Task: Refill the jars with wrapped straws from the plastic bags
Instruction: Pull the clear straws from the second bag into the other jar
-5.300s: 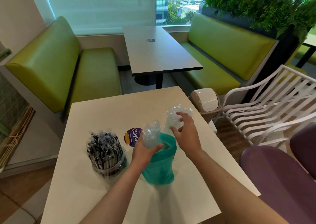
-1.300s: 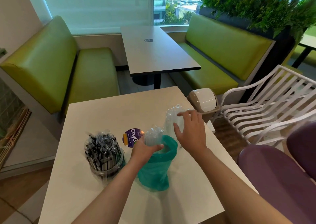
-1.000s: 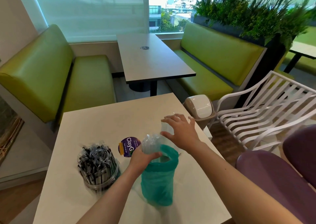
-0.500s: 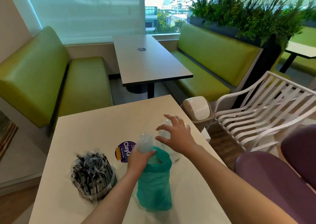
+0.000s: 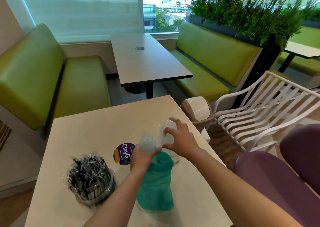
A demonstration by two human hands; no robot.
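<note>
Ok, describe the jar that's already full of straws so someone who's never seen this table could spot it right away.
Start at the pale square table nearest the camera and look to its near-left part. There stands a clear round jar crammed with black-wrapped straws, left of the teal bag and the purple round sticker. It is the only container bristling with dark straws; the other plastic nearby is clear or teal.

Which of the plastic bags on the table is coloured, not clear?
The teal bag, standing between the forearms. The crumpled bag in the left hand and the one under the right hand are clear.
</note>
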